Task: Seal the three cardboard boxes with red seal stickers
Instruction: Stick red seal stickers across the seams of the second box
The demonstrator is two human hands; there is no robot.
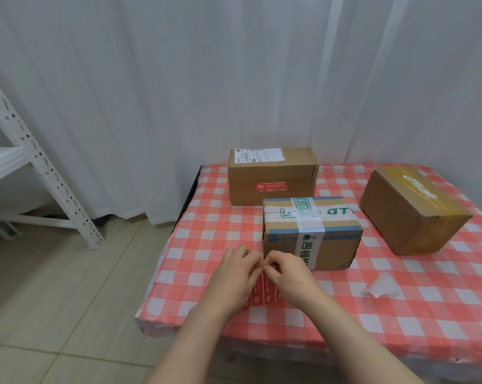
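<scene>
Three cardboard boxes stand on the red-and-white checked table [331,314]. The far box [271,176] carries a red seal sticker [271,187] on its front face. The middle box [312,234] has green-printed white tape around it. The right box [413,210] has yellowish tape on top. In front of the middle box, my left hand [233,275] holds a sheet of red stickers [263,292]. My right hand [288,273] pinches the sheet's top edge, and both hands hide most of it.
A piece of white backing paper [381,285] lies on the cloth to the right of my hands. A white metal shelf frame [40,162] stands at the left on the tiled floor. White curtains hang behind the table.
</scene>
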